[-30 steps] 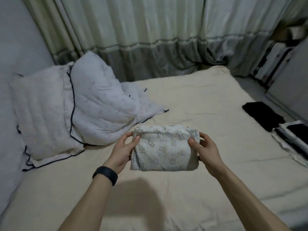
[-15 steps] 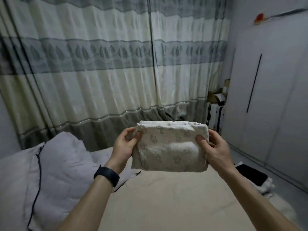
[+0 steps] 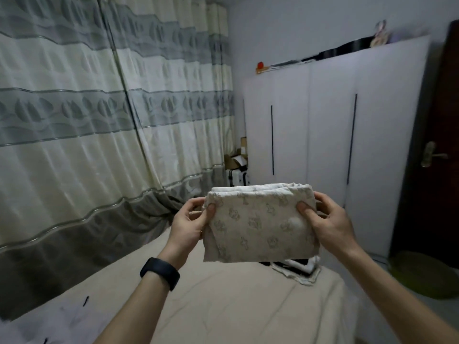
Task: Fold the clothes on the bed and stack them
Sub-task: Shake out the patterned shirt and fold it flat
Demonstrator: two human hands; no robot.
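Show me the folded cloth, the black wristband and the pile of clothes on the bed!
folded cloth [image 3: 258, 227], head view, middle of its printed front.
black wristband [image 3: 160, 273], head view, outer face of the band.
pile of clothes [image 3: 306, 276], head view, pale edge peeking out below the folded cloth.

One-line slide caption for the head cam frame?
The left hand and right hand grip a folded patterned cloth above the bed, a stack of folded clothes lying behind it.

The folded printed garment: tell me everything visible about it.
The folded garment is cream, soft-looking fabric with a faint grey print, folded into a thick rectangle, layers showing on top. It is held above the bed, gripped at its upper corners by the left hand and right hand, thumbs in front.
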